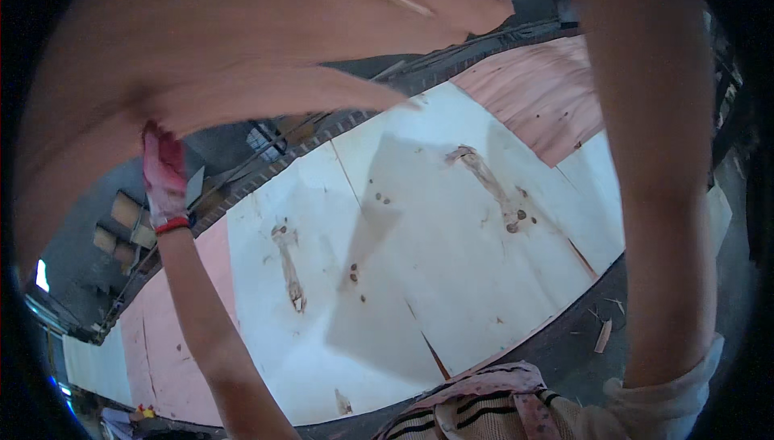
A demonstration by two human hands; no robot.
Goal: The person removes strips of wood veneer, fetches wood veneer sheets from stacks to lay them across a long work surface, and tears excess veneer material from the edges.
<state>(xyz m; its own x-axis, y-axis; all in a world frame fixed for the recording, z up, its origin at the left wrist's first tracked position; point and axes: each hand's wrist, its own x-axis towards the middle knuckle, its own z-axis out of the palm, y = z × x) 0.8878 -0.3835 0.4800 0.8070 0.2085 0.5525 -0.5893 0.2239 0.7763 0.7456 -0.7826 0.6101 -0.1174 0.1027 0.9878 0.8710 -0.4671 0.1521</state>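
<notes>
The fingers of the left hand (165, 174), gloved in white and pink with a red band at the wrist, are pointed upward and appear close together at the lower edge of a large, tan-pink raised sheet (266, 29); whether the edge is clamped or only touched cannot be told. The right hand is cut off by the top of the view, so the state of its fingers cannot be told; only the right forearm (665, 158) is seen. The raised sheet is held above the far left of the work surface, its outer part blurred and lost in the dark rim. Beneath, white sheets (451, 295) are spread, marked by brown knots, two long, rough brown patches and dark splits, and crossed by a grey shadow. They are flanked by a left pink sheet (173, 335) and a right pink sheet (532, 93). Beyond the far edge, a pale gridded object (266, 142), possibly a crate, is partly hidden, and its contents cannot be made out. Tan blocks (129, 210) are seen farther left. On the grey floor (568, 343) at the near side, a wood scrap (602, 337) is left lying. The lower edge is partly filled by a striped garment (492, 404).
</notes>
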